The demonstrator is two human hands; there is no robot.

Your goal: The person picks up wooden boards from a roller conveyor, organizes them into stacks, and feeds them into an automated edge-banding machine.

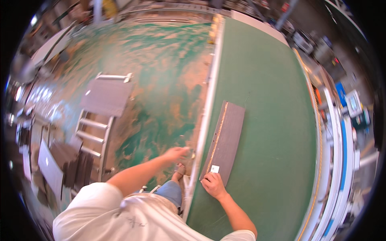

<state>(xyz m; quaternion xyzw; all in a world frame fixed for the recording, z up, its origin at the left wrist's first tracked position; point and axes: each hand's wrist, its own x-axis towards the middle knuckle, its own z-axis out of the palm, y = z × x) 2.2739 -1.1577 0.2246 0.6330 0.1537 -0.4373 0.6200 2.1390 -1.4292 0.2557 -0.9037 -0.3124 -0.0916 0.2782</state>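
A long brown board lies on the green belt to my right. Its left edge is pale and rough, with small dark holes along the side. At the board's near end sits a white label. My right hand is closed at that near end, fingers curled over the board's edge just below the label. Out to the left, over the floor beside the belt's rail, hangs my left hand. It touches neither board nor belt, and motion blur smears its fingers.
A white rail borders the belt's left side. On the left, a metal roller stand carries a flat brown panel. More panels lean in a stack nearer me. Dust covers the green floor. Beyond the belt's right edge stands a screen.
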